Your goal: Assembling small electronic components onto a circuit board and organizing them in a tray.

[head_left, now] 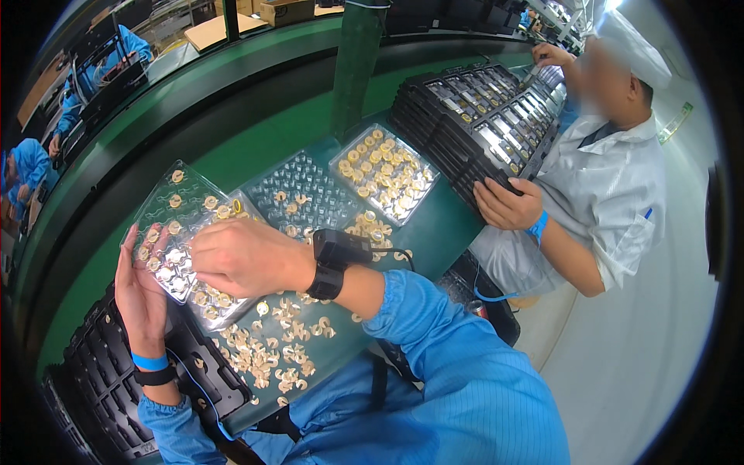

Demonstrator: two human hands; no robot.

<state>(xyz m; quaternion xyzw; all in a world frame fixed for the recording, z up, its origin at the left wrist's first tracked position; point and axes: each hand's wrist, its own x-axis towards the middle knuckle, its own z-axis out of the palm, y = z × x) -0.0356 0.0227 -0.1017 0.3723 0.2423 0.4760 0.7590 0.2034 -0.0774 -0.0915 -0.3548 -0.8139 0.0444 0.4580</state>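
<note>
At the left of the head view, my left hand (pixel 143 291) grips the lower left edge of a clear plastic tray (pixel 159 203), tilted up, with small gold ring-shaped parts in its pockets. My right hand (pixel 249 260) reaches over the tray's near right side, its fingers bent together; its fingertips are partly hidden, so I cannot tell what they pinch. Beneath lies another clear tray (pixel 226 314) holding more gold parts. Loose gold clip-like pieces (pixel 252 358) are scattered on the green mat just nearer to me.
A mostly unfilled clear tray (pixel 306 180) and a tray heaped with gold parts (pixel 425 184) lie farther right. Stacked black trays (pixel 422 124) stand beyond, with a co-worker's hand (pixel 509 203) on them. More black trays (pixel 97 376) sit lower left. A green post (pixel 356 70) rises behind.
</note>
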